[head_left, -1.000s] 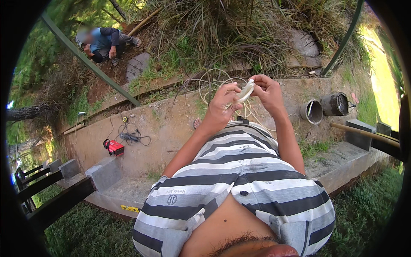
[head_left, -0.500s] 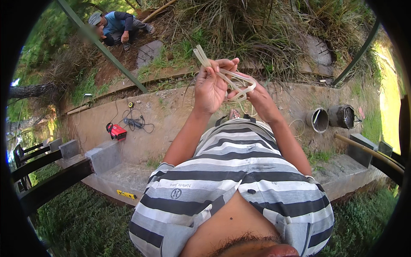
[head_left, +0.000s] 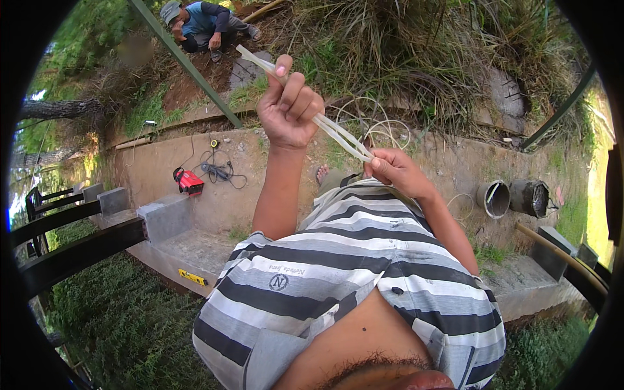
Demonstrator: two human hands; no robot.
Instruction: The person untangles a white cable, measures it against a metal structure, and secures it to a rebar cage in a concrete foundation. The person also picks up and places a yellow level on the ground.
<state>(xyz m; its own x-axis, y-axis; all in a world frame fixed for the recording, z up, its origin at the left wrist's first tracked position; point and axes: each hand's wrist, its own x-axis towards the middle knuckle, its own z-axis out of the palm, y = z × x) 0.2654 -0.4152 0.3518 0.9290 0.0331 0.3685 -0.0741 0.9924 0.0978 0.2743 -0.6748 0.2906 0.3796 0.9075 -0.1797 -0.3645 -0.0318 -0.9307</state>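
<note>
A thin, translucent plastic hose (head_left: 339, 135) runs doubled between my two hands in front of my chest. My left hand (head_left: 290, 109) is raised, its fingers wrapped round the hose, and the two free ends poke out up and to the left past the thumb. Lower and to the right, my right hand (head_left: 401, 171) pinches the doubled strands between thumb and fingers. Beyond it, loose loops of the same hose hang above the ground. Part of the hose is hidden inside my left fist.
A red boxy machine (head_left: 188, 181) with black cables lies left on the dirt path. A yellow spirit level (head_left: 193, 277) rests on the concrete ledge. Two buckets (head_left: 493, 199) stand right. Another person (head_left: 198, 29) crouches far left, beyond a green post (head_left: 188, 65).
My hands have moved apart, left hand up and leftward, right hand lower. The bunched hose is now stretched between them, with loops hanging loose beyond.
</note>
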